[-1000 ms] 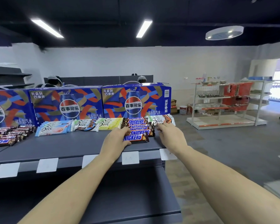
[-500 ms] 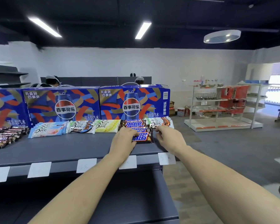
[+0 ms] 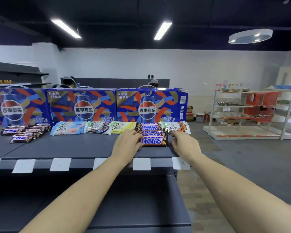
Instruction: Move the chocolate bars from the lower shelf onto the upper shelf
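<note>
A row of brown Snickers bars [image 3: 152, 141] lies on the grey upper shelf [image 3: 74, 148], near its right end. My left hand [image 3: 128, 143] touches the left end of the front bars with bent fingers. My right hand [image 3: 185, 145] sits just off their right end, fingers loosely curled and holding nothing. Stacks of Dove bars [image 3: 66, 130] line the back of the shelf on both sides of the Snickers. The lower shelf [image 3: 133, 199] under my forearms shows no bars.
Blue Pepsi cartons [image 3: 81, 106] stand along the back of the upper shelf. Dark wrapped bars [image 3: 25, 132] lie in a pile at the left. White price tags [image 3: 141, 163] hang on the shelf's front edge. A white rack [image 3: 247, 115] stands across the floor at right.
The front Snickers bars have settled onto the shelf. My right hand has drawn slightly away from their right end, while my left hand stays at the left end.
</note>
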Demonstrator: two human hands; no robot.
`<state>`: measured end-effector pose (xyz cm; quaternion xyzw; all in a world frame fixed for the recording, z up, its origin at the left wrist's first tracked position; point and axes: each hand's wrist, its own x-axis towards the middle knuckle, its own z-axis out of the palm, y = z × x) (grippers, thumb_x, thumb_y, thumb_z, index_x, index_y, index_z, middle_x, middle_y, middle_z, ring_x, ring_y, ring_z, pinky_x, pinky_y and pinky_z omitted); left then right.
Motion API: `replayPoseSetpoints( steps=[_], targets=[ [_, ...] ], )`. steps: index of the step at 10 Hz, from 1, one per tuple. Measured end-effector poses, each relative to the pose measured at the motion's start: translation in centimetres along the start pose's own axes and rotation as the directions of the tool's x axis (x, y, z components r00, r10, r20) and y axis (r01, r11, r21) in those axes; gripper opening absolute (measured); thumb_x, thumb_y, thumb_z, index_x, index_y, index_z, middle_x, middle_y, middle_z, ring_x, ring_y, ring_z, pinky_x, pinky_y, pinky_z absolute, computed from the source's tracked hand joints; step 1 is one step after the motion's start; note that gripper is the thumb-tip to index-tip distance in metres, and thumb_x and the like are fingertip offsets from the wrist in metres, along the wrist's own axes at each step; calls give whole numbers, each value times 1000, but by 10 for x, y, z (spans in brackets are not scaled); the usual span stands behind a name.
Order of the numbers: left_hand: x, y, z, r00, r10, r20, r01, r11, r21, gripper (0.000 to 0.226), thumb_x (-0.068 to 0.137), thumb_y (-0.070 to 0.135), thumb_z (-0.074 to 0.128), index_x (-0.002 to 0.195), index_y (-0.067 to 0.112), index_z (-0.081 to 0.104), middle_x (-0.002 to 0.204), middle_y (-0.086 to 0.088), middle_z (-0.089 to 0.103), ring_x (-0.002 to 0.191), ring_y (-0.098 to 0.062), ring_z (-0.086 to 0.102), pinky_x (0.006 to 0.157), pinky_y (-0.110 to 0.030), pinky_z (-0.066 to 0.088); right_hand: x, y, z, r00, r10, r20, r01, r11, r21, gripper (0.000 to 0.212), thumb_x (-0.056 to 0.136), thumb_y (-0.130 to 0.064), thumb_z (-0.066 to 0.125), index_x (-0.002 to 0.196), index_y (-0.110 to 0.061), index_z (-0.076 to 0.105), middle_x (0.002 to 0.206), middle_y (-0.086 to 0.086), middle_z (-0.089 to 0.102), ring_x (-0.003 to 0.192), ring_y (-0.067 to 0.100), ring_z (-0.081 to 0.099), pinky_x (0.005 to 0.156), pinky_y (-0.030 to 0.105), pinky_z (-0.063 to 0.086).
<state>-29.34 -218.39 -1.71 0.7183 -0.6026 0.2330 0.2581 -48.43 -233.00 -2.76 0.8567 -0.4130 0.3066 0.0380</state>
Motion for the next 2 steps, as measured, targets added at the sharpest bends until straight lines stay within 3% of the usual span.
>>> replayPoseSetpoints(
  steps=[1, 2],
  targets=[
    [-16, -10, -17, 997, -76, -23, 77, 996, 49, 34, 95, 42, 54, 120, 22, 64, 114, 4, 60, 110, -16, 50, 87, -30, 43, -3, -14, -4, 1000, 12, -27, -12, 1000, 16, 21, 101, -33, 42, 108, -20, 57, 107, 1, 66, 93, 22, 61, 64, 30, 39],
    [-30, -27, -32, 980, -196, -30, 198, 977, 79, 40, 96, 47, 50, 127, 24, 59, 121, 3, 58, 115, -17, 49, 91, -31, 43, -5, -31, -4, 998, -37, -59, 42, 996, 80, 25, 101, -35, 42, 114, -20, 58, 110, 0, 65, 97, 20, 59, 68, 30, 44]
  ],
)
